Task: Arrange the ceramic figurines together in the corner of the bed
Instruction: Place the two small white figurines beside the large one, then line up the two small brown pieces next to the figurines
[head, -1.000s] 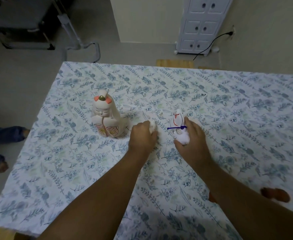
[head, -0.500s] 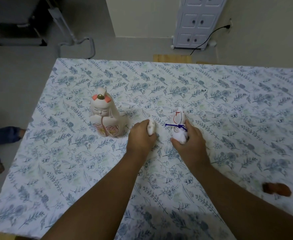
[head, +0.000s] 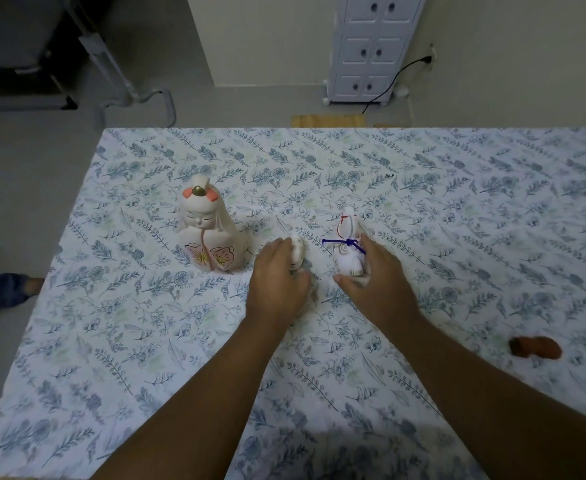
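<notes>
A tall white doll figurine [head: 208, 233] with orange hair pieces and pink flower robe stands on the floral bed sheet [head: 457, 209], left of centre. My left hand [head: 277, 282] is wrapped around a small white figurine [head: 297, 252] just right of the doll. My right hand [head: 374, 278] grips a white rabbit figurine [head: 348, 247] with a blue cord round its neck, upright on the sheet. A small brown figurine [head: 535, 347] lies on the sheet at the right, apart from both hands.
The bed's far edge and left edge border grey floor. A white cabinet [head: 374, 46] with a black cable stands by the far wall. A metal frame [head: 135, 91] is at the back left. Another person's feet [head: 4, 292] show at the left.
Both hands have kept hold of their figurines and shifted slightly toward the doll. The rabbit figurine now stands more upright.
</notes>
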A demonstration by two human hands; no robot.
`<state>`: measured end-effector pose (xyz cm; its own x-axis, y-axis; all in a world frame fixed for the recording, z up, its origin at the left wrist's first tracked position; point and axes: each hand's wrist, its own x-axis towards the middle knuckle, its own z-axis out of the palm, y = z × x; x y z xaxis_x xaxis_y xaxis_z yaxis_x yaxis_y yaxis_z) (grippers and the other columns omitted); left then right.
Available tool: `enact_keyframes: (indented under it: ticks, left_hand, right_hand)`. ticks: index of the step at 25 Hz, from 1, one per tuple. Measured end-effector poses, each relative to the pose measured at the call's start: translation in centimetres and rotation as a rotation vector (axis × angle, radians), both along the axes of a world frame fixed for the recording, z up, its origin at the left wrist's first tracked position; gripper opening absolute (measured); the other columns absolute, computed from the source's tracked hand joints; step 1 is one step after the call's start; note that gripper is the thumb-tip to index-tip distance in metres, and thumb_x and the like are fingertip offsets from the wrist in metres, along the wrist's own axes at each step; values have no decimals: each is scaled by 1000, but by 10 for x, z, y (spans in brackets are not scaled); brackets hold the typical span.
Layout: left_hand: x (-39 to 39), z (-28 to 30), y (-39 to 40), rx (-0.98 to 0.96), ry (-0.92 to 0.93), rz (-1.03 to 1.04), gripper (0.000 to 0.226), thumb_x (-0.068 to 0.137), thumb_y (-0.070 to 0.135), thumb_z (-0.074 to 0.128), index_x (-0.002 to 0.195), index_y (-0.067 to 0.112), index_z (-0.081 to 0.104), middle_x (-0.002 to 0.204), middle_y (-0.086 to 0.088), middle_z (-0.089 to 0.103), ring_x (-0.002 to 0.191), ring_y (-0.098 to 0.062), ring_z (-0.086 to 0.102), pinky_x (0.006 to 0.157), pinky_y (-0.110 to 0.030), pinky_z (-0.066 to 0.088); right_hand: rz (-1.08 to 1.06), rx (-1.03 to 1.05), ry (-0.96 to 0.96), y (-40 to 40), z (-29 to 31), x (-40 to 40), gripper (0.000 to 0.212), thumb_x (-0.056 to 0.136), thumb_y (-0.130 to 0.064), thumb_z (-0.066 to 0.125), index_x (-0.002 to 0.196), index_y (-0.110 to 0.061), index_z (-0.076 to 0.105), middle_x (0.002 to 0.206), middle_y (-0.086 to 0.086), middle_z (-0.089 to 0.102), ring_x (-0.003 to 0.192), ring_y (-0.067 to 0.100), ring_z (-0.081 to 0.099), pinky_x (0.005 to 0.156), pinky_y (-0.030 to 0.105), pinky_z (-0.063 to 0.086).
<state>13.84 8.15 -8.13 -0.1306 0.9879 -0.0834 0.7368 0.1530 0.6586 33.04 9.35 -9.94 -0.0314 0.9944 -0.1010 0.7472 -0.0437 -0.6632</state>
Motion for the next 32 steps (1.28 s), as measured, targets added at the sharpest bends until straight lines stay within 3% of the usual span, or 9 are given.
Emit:
enact_keyframes:
  ticks: [3, 7, 11, 13, 16, 20, 24, 28, 32]
  left_hand:
    - [12, 10, -29, 28, 11, -39, 61, 92, 26, 69, 147, 8, 49, 153, -12, 48, 147, -27, 37, 123, -38, 28]
    - [57, 20, -67, 64, -13, -156, 59, 93, 27, 69, 146, 9, 51, 153, -10, 49, 147, -26, 37, 121, -33, 25]
    - [122, 11, -91, -58, -32, -265, 60, 93, 30, 69, 147, 12, 50, 152, -6, 49, 144, -22, 39, 118, -30, 29]
    - [155, 5, -98, -147, -20, -296, 48, 90, 32, 71, 134, 16, 59, 140, -2, 58, 134, -21, 47, 108, -27, 38]
    - [196, -6, -106, -202, 25, -261, 19, 88, 33, 69, 98, 19, 60, 101, -1, 60, 100, -23, 58, 76, -25, 41]
    - [217, -18, -109, -257, 0, -110, 31, 91, 32, 70, 116, 14, 62, 106, -2, 59, 99, -22, 59, 79, -30, 47]
    - [225, -19, -110, -244, -92, -18, 24, 92, 29, 71, 112, 18, 64, 100, 3, 67, 89, -17, 65, 68, -22, 51]
    - [224, -19, -107, -253, -172, 43, 15, 92, 27, 71, 105, 24, 63, 93, 6, 70, 81, -9, 69, 70, -34, 62]
    - [216, -11, -81, -193, -268, 44, 33, 88, 16, 74, 117, 25, 60, 100, 3, 70, 82, -8, 70, 70, -25, 61]
  right_hand:
    - [41, 192, -189, -24, 13, 24, 74, 85, -44, 75, 145, -9, 49, 138, 10, 60, 128, 26, 53, 101, 38, 45]
    - [7, 289, -334, -57, 20, 78, 51, 89, -34, 73, 131, -6, 65, 132, 14, 65, 125, 30, 58, 105, 39, 41]
    - [-42, 252, -415, -83, 14, 153, 38, 88, -20, 74, 122, -2, 71, 126, 19, 68, 120, 36, 61, 102, 48, 48]
    - [-81, 165, -434, -94, 8, 194, 39, 89, -20, 71, 124, -3, 70, 129, 19, 66, 124, 36, 58, 104, 48, 47]
    - [-164, 12, -380, -109, -3, 245, 41, 94, -25, 66, 130, -5, 65, 135, 16, 61, 130, 34, 50, 105, 48, 44]
    - [-257, -136, -226, -115, -15, 272, 49, 95, -33, 67, 133, -2, 60, 134, 19, 58, 129, 36, 44, 102, 47, 41]
    - [-345, -192, -37, -114, -20, 277, 56, 87, -33, 78, 133, -6, 60, 133, 20, 52, 126, 35, 45, 98, 42, 41]
    - [-340, -218, 232, -104, -13, 265, 40, 84, -19, 82, 119, -18, 64, 109, 5, 61, 95, 21, 62, 74, 27, 51]
    - [-243, -176, 275, -72, 0, 235, 35, 76, -8, 87, 102, -20, 66, 93, -2, 65, 78, -7, 65, 62, 7, 51]
